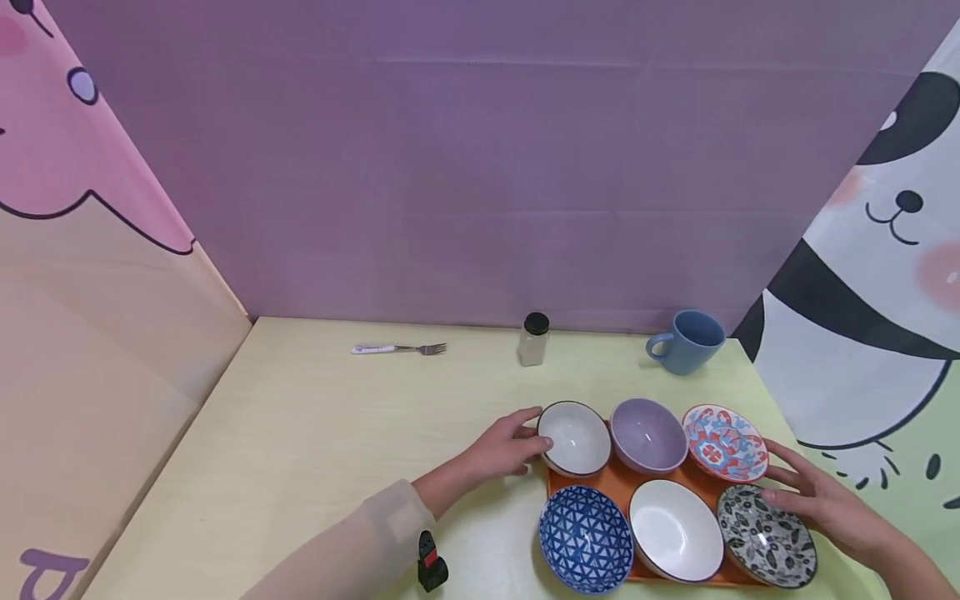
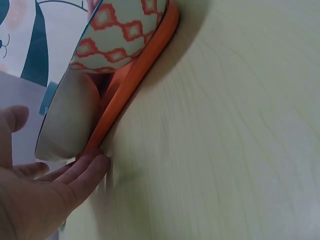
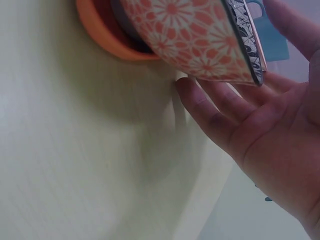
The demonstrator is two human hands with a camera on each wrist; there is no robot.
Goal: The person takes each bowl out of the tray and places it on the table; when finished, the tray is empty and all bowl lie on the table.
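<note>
An orange tray [image 1: 621,486] carries several bowls in two rows. My left hand [image 1: 510,446] is at its left end by a white bowl with a dark rim [image 1: 577,437]; in the left wrist view the fingers [image 2: 86,177] reach the tray's edge, thumb apart from the bowl. At the right end, my right hand [image 1: 821,500] has its fingers extended beside a black-and-white leaf-patterned bowl [image 1: 767,536]. From the right wrist, that bowl's red floral outside [image 3: 187,40] shows close over the fingers. A purple bowl [image 1: 648,435], red-and-blue bowl [image 1: 725,443], blue patterned bowl [image 1: 586,539] and white bowl [image 1: 676,530] complete the rows.
Toward the back of the pale table [image 1: 300,467] lie a fork [image 1: 399,349], a small jar with a black lid [image 1: 533,339] and a blue mug [image 1: 686,342]. A purple backdrop [image 1: 480,167] stands behind, with printed panels on both sides.
</note>
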